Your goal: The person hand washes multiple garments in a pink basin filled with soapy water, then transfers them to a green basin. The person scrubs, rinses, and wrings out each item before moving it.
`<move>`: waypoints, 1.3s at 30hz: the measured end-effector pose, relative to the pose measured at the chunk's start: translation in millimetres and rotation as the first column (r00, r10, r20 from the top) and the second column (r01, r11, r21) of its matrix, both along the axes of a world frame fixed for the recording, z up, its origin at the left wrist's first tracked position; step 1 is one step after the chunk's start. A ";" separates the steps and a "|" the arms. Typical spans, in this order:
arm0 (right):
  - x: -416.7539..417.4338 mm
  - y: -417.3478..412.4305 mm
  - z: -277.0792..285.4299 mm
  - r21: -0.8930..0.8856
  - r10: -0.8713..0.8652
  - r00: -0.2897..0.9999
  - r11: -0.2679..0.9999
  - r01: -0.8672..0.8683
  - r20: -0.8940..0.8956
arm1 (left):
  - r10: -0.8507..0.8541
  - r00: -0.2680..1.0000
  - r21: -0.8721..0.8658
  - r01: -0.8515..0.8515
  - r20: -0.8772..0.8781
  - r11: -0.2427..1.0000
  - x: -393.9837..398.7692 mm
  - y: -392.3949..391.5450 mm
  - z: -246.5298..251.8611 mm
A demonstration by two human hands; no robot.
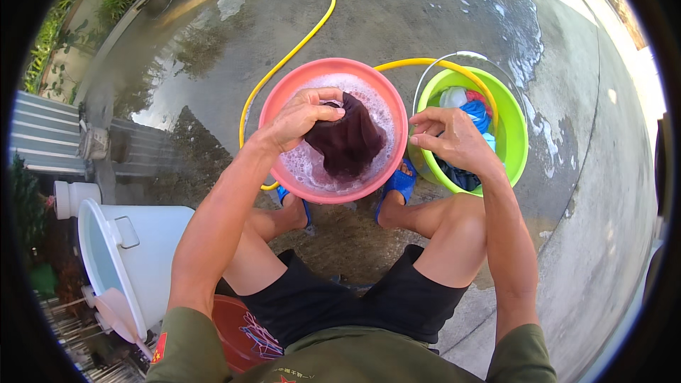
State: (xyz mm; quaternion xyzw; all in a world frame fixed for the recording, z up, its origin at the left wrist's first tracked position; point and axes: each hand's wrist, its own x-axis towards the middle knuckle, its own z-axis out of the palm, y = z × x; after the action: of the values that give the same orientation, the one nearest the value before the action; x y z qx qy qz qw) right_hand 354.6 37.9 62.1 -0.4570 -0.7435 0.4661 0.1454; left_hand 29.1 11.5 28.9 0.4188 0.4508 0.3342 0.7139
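A dark maroon cloth [348, 141] hangs from my left hand [306, 117], pinched between thumb and fingers. Its lower part rests in soapy water [298, 166] inside a round pink plastic basin [270, 98]. My right hand [449, 135] is raised near the left rim of a lime-green bucket [513, 143], its fingers curled apart and nothing seen between them. Inside that bucket lie blue fabric [477, 115], dark fabric [462, 176] and a red piece [478, 98]. The yellow hose [415, 62] runs behind the basin and its end goes into the bucket.
To the left stands a large white tub [154, 239] holding water, with a pale pink dipper [118, 308] at its rim. A red-brown basin [229, 330] with thin hangers sits beside my left thigh. Suds lie on wet concrete [393, 16]. Blue slippers [400, 183] are on my feet.
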 end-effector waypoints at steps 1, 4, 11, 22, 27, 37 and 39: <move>-14.1 1.0 -8.6 0.028 0.097 0.995 0.995 -0.098 0.006 | 0.041 0.997 0.010 -0.042 0.061 0.999 1.1 -6.5 29.3; -53.1 -4.5 -54.6 0.066 0.077 0.997 0.995 -0.077 0.013 | -0.022 0.992 0.187 -0.001 0.120 0.982 6.8 -19.9 102.7; -112.0 2.0 -66.4 -0.212 -0.128 0.972 0.974 0.085 -0.196 | 0.096 0.949 0.474 0.061 -0.300 0.878 -38.8 -44.3 168.5; -87.1 31.2 95.2 -0.111 -0.211 0.801 0.977 0.180 -0.561 | 0.447 0.744 0.562 -0.117 -0.496 0.819 -135.6 -69.6 123.4; -69.7 47.4 68.6 -0.061 -0.322 0.828 0.941 0.333 -0.459 | 0.569 0.572 0.698 0.009 -0.591 0.716 -162.1 -73.5 114.6; -72.0 73.1 38.2 0.435 -0.351 0.936 0.845 0.312 0.009 | 0.557 0.610 0.498 -0.287 -0.564 0.818 -151.5 -55.7 100.2; -98.6 40.4 13.0 0.717 -0.426 0.864 0.688 0.116 0.269 | 0.499 0.628 0.451 -0.252 -0.597 0.856 -145.8 -41.9 63.9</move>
State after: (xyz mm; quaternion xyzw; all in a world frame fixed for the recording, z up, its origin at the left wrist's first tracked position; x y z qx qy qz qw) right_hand 256.1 78.3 75.1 -0.5670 -0.7962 0.0260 0.2093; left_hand -116.8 -30.4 92.8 0.5191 0.7018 0.3646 0.3243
